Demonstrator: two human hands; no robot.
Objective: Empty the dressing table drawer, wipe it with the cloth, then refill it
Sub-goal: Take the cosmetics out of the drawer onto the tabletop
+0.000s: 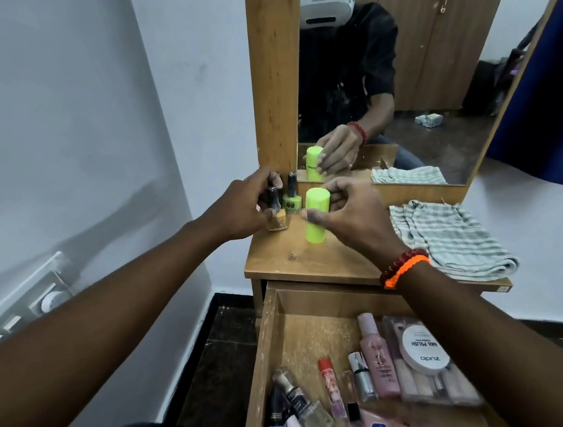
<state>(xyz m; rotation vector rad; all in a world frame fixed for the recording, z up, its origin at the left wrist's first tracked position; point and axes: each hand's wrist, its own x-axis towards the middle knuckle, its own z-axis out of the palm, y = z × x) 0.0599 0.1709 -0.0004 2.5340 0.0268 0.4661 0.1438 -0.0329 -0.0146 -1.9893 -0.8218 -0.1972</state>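
Plastic bottles clutter the scuffed wooden drawer point(271, 338). Above, the right hand point(349, 217) grips a smooth yellow-green cylinder point(315, 215) standing on the tabletop point(312, 262). Left hand point(241, 206) pinches a glass polish bottle point(276, 214).

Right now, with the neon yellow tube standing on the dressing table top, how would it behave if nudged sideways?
The neon yellow tube is tall and narrow on a small base, so it would probably tip rather than slide. Being round, it would likely roll once down. The right hand grips its side, so it is steadied for now.
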